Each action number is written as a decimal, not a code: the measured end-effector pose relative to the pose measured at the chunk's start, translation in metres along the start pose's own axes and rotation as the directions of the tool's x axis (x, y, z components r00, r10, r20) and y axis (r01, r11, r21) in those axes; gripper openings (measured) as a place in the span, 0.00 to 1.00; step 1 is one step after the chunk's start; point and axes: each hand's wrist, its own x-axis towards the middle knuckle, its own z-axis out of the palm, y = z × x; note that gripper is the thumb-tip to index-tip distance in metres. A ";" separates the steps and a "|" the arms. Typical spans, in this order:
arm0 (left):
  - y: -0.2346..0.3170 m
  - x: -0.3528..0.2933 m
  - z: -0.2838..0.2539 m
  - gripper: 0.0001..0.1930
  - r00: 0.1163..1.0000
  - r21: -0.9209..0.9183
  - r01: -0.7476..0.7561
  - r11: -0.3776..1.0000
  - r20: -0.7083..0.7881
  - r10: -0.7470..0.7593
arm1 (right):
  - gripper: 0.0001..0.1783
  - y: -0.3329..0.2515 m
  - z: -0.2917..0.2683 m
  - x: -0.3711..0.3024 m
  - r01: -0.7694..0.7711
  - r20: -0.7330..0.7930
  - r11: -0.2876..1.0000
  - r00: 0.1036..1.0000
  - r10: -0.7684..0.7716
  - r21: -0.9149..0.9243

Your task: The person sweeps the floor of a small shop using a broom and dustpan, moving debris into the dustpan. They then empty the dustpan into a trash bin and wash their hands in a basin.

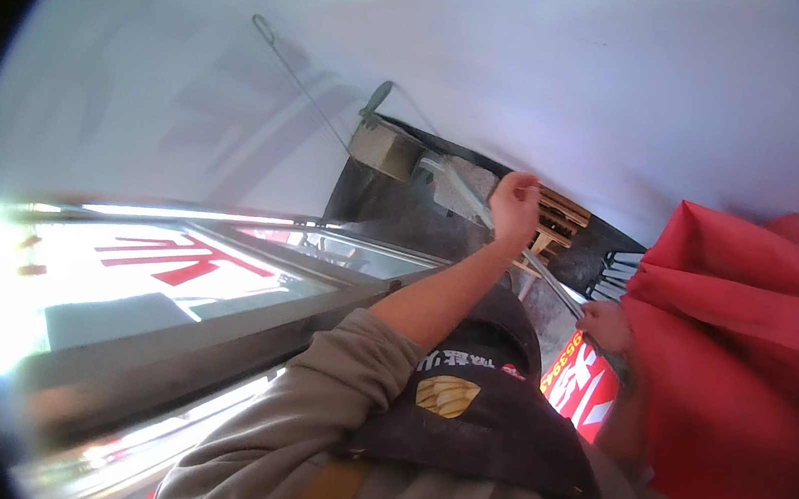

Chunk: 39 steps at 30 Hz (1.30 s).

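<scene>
Red cloth (753, 326), folded and bulky, fills the right side of the head view and hides much of the right forearm. The right hand (606, 325) sits at the edge of this cloth with its fingers curled around the lower part of a long thin pole (494, 224), though the cloth covers part of the grip. The left hand (514, 204) is raised higher, closed in a fist around the same pole, which runs up and to the left toward a small paddle-shaped end (376, 100). A thin wire with a loop (263, 27) crosses the pale wall (447, 44) behind it. Below the left arm lies a dark apron (479, 411) over a grey-brown sleeve (297, 418). At the left, a glass-topped case with a metal frame (212, 296) shows red shapes under the glass. A dark opening with a wooden crate (557, 220) stands behind the hands.
</scene>
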 end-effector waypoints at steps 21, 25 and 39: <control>0.180 -0.112 -0.202 0.08 0.710 -0.097 0.341 0.935 0.679 -0.189 | 0.13 -0.236 0.095 0.283 -0.254 0.548 0.966 0.816 0.183 0.056; 0.166 -0.115 -0.239 0.11 0.833 -0.091 0.223 0.971 0.535 -0.141 | 0.17 -0.280 0.107 0.361 -0.444 0.655 0.741 0.755 0.007 0.504; 0.121 -0.134 -0.333 0.12 0.724 0.397 0.335 0.854 0.472 -0.503 | 0.06 -0.125 0.112 0.378 0.011 -0.014 0.014 0.964 0.265 1.000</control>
